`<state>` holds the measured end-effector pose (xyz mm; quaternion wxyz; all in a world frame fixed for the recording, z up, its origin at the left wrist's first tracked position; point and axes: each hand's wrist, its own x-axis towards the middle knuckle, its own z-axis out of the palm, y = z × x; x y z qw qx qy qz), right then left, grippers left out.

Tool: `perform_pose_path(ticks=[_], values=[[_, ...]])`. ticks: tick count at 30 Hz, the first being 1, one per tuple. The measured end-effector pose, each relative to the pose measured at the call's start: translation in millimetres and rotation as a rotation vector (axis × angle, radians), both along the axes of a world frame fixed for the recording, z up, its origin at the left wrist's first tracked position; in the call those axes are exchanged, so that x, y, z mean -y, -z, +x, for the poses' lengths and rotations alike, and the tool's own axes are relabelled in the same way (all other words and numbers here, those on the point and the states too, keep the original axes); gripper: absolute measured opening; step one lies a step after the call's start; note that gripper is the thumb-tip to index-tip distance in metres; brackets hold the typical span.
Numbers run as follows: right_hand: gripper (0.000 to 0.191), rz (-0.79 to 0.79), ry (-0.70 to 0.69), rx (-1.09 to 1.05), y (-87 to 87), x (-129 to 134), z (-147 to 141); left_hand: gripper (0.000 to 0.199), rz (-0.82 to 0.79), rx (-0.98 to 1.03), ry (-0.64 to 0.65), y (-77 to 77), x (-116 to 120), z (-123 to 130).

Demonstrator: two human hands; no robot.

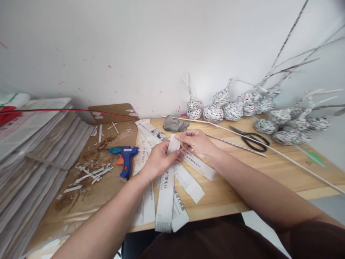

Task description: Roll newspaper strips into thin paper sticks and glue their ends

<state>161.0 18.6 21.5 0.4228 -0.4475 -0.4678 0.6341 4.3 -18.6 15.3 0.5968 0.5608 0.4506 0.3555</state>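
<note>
A long newspaper strip (165,196) runs from my hands down over the table's front edge. My left hand (163,156) is closed round the strip near its upper end, thumb on top. At the strip's top corner, my right hand (196,142) pinches the paper between thumb and fingertips. Several other printed strips (190,183) fan out on the table beneath my hands. Left of them lies a blue glue gun (128,160) with a teal nozzle and orange trigger. A crumpled grey cloth (175,123) rests just behind my hands.
Tall newspaper stacks (48,144) stand at the left. Paper scraps (93,174) litter the stained cardboard (81,208). Black scissors (253,140), a striped paper rod (237,144) and a long white rod (269,146) lie right. Several woven paper gourds (233,110) line the wall.
</note>
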Motion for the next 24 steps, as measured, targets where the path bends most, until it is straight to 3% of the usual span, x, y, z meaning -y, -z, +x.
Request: perform_pose_path(ticks=[14,19,24], values=[[0.043,0.055,0.002,0.012,2.9,4.6,-6.9,0.034,0.046,-0.001,-0.015,2.9,1.8,2.4],[0.044,0.092,-0.014,-0.013,2.0,8.0,-11.0,0.034,-0.026,0.064,-0.02,8.1,-0.4,2.4],[0.032,0.182,-0.198,0.041,0.6,4.1,-1.3,0.035,-0.057,0.139,-0.033,8.5,-4.4,0.3]])
